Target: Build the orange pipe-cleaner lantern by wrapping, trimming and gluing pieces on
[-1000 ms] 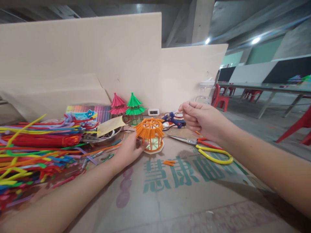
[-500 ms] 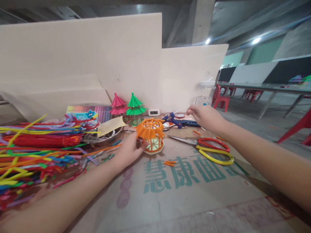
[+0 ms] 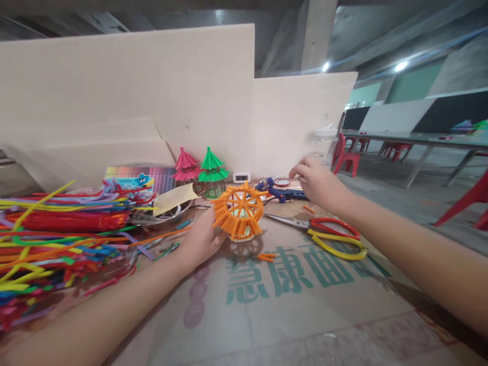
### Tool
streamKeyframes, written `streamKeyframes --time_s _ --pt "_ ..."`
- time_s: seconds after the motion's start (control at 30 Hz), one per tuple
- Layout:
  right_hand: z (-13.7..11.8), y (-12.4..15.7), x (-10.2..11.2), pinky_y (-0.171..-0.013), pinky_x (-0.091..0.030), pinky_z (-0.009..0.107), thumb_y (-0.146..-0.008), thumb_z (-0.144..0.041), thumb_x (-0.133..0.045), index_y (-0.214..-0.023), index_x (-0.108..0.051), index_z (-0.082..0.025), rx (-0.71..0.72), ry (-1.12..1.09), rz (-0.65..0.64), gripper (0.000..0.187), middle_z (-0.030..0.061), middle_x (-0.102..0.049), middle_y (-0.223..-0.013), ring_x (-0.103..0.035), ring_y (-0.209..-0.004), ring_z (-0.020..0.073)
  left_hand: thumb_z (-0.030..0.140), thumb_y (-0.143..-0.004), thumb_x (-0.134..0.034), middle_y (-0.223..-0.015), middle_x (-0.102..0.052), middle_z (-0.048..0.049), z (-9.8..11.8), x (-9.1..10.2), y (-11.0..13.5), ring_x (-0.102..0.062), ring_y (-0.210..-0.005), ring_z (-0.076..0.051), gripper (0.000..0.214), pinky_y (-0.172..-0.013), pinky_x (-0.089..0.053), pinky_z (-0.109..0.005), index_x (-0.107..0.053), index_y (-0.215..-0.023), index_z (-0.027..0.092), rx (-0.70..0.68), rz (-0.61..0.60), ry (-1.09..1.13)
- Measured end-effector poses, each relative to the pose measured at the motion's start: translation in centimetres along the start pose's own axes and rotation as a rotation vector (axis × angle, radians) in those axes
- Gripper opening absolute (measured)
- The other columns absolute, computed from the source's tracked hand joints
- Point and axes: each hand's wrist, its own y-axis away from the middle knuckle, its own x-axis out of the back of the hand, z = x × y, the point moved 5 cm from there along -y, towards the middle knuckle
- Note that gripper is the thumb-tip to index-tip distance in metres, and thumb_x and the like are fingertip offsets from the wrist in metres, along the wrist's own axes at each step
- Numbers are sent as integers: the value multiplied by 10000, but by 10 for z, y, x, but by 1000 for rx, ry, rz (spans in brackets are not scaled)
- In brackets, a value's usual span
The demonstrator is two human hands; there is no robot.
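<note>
My left hand (image 3: 201, 240) grips a small orange pavilion model (image 3: 239, 210) made of pipe cleaners, tilted so its spoked roof faces me, just above the cardboard-covered table (image 3: 290, 300). My right hand (image 3: 317, 183) reaches to the back right, fingers curled over the handle of a blue glue gun (image 3: 271, 188) that lies on the table. Whether the fingers have closed on it is hidden. Red and yellow handled scissors (image 3: 328, 235) lie below my right wrist.
A big heap of coloured pipe cleaners (image 3: 57, 234) fills the left side. Pink (image 3: 184, 165) and green (image 3: 211, 170) pavilion models stand at the back by a small white clock (image 3: 241, 177). Orange cut bits (image 3: 266, 256) lie near the print. Cardboard walls stand behind.
My right hand went from raised in a fist down to the glue gun. My left hand tipped the orange pavilion off its base towards me.
</note>
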Motion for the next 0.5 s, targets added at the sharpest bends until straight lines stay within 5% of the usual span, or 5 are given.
streamKeyframes --time_s 0.33,0.5 --pt "-8 1 6 -633 -395 288 -772 24 -418 -898 -596 -170 -33 69 21 291 80 -503 -918 -485 -712 180 224 -858 -482 -1320 -567 -148 -1 0 2 -505 -1273 -300 405 -1079 -419 -488 -524 -1254 152 -27 -5 -59" --pt "-8 2 5 -706 -443 295 -814 21 -376 -1046 -593 -175 -21 19 -2 373 93 -575 -1029 -562 -834 193 217 -852 -488 -1333 -562 -140 -1 0 2 -501 -1284 -295 420 -1082 -426 -476 -516 -1267 163 -40 7 -78"
